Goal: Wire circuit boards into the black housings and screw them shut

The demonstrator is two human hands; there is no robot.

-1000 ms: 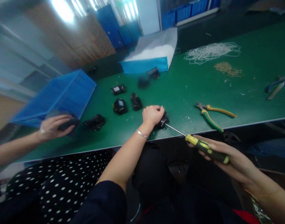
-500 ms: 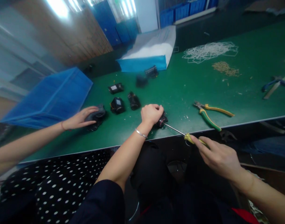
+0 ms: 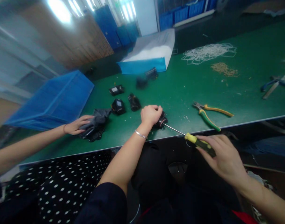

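Observation:
My left hand (image 3: 151,114) is closed over a small black part (image 3: 162,120) that rests on the green table (image 3: 179,90) near its front edge. My right hand (image 3: 220,157) grips a screwdriver (image 3: 198,142) with a yellow and dark handle, held off the table's edge. Its metal shaft runs up and left to the black part. A bracelet sits on my left wrist.
A co-worker's hand (image 3: 77,125) at the left rests on a dark glove and black part (image 3: 95,123). Several more black parts (image 3: 119,106) lie mid-table. Pliers (image 3: 210,113) lie right of my hands. A blue crate (image 3: 53,99), a white-and-blue bag (image 3: 149,53), white wire scraps (image 3: 209,52) lie beyond.
My right hand has shifted its hold along the screwdriver handle while the tip stays at the black part. The co-worker's hand moved from the crate to the dark glove and black part.

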